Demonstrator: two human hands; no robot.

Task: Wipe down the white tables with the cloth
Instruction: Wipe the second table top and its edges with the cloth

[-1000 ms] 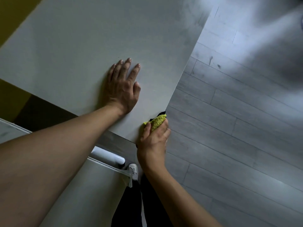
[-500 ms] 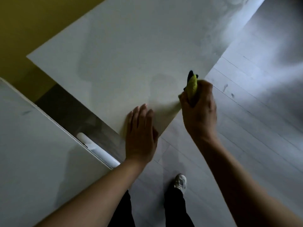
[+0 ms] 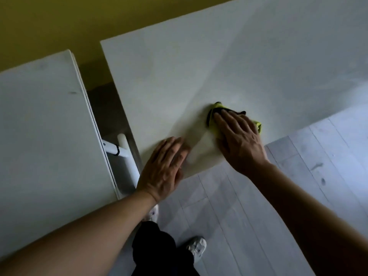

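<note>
Pressing down on the yellow cloth [image 3: 216,118], the right hand [image 3: 238,140] lies flat on the white table [image 3: 199,66] with its fingers [image 3: 225,121] straight and close together, pointing away from the person toward the far side of the top. The cloth is bunched under those fingers and the palm: a yellow fold with a dark edge pokes out just past the fingertips, and another yellow corner shows on the little-finger side of the hand, near the table's front edge. The cloth touches the table and sits well in from the table's left edge. The left hand [image 3: 164,170] rests on the same table at its near corner, palm down, fingers [image 3: 175,148] straight and held narrow, holding nothing; its fingertips are blurred, so how firmly they press cannot be told. The two hands are near one another but apart, with a bare strip of tabletop between the left fingertips and the right thumb side. Beyond the left hand's little-finger side stands a second white table [image 3: 39,136], set apart from the first by a dark gap in which a white leg [image 3: 124,154] and crossbar show. Below the wrists, pale floorboards [image 3: 258,226] run under the table edge, and the person's dark trousers [image 3: 159,250] and two light shoes [image 3: 197,248] appear beneath the forearms. A yellow wall [image 3: 59,22] fills the space far past the fingertips, behind both tables.
</note>
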